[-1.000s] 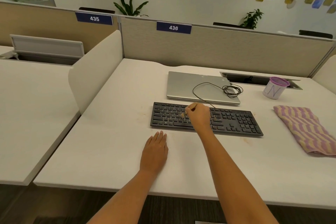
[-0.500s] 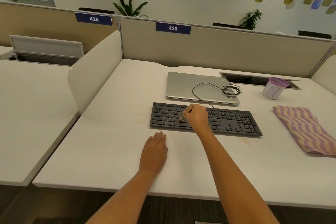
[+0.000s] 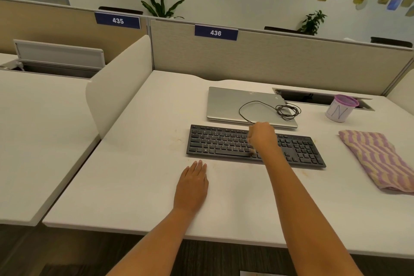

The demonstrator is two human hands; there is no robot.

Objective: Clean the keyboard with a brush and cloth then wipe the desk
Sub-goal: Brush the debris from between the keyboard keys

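A black keyboard (image 3: 219,143) lies across the middle of the white desk (image 3: 139,163). My right hand (image 3: 262,138) hovers over its centre, fingers curled round a small brush (image 3: 253,151). Only the pale bristle tip shows below the fist, touching the lower key rows. My left hand (image 3: 192,184) rests flat on the desk just in front of the keyboard's left end. A folded cloth (image 3: 378,159) with purple and cream stripes lies on the desk to the right of the keyboard.
Behind the keyboard sits a closed silver laptop (image 3: 230,103) with the coiled keyboard cable (image 3: 287,111) on its lid. A white cup with a purple rim (image 3: 340,108) stands at the back right beside a cable slot (image 3: 309,97). Partition walls border the left and back.
My right hand with the brush has moved right along the keyboard and pulled down toward the lower key rows. My left hand has stayed in place.
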